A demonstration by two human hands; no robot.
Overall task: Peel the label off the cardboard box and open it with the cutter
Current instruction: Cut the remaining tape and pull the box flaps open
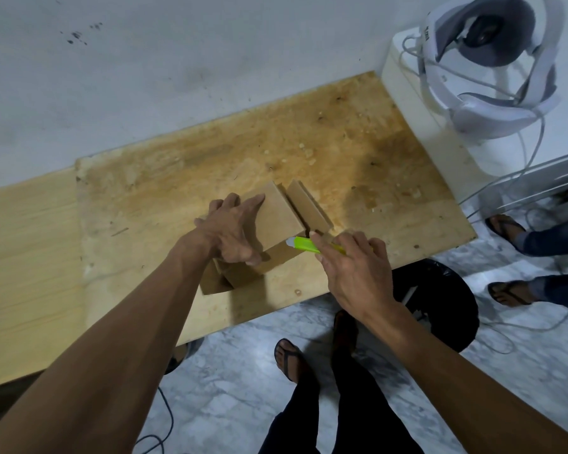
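Both hands met at the box (277, 217): left hand (228, 229) gripped its top, right hand (354, 273) held the cutter (305, 245) (long axis pointing leftward) against its right corner.

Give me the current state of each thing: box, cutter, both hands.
Cardboard box: on the wooden board, top flaps parted, right flap raised.
Cutter: green, tip at the box's near edge.
Left hand: gripping the box.
Right hand: holding the cutter.
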